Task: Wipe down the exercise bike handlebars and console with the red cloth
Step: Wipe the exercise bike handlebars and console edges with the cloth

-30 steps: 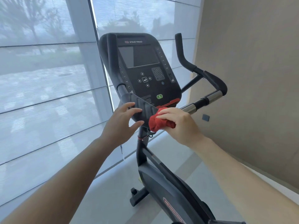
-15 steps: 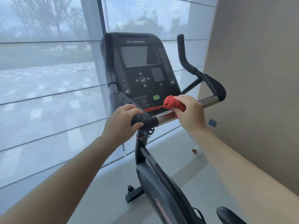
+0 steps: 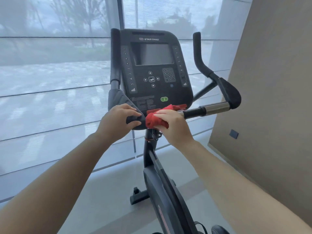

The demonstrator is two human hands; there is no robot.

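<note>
On my feed, the left hand (image 3: 116, 122) is clamped on the padded grip (image 3: 119, 98) at the left-centre of the handlebars (image 3: 194, 113). Its fingers curl over the top and the thumb is underneath.

The right hand (image 3: 174, 126) is wrapped round the red cloth (image 3: 153, 121), which is bunched into a wad. I see the cloth at the middle of the bars, pressed on the inner end of the right crossbar. It touches the padded grip on its left and sits just under the lower edge of the console (image 3: 152, 88). One corner of the cloth pokes up against the red strip (image 3: 181, 106) along the console bottom.

Outboard of the cloth the crossbar goes black section, chrome sleeve (image 3: 217, 107), then elbow pad (image 3: 229, 93). The right horn (image 3: 197, 53) stands up behind it. The left horn (image 3: 115, 56) is upright, tight against the console's left edge.

The console faces me and its screen (image 3: 154, 54) is dark. The keypad (image 3: 168, 74) is below the screen on the right, and the green button (image 3: 164, 99) is just above the cloth.

The stem (image 3: 148, 149) drops from under the cloth to the bike body (image 3: 160, 191). The front foot (image 3: 137, 195) is on the floor (image 3: 101, 208).

Behind the bike is a window (image 3: 50, 81) with a sheer blind. On the right is a beige wall (image 3: 270, 81) with a dark wall plate (image 3: 234, 133) low down.
</note>
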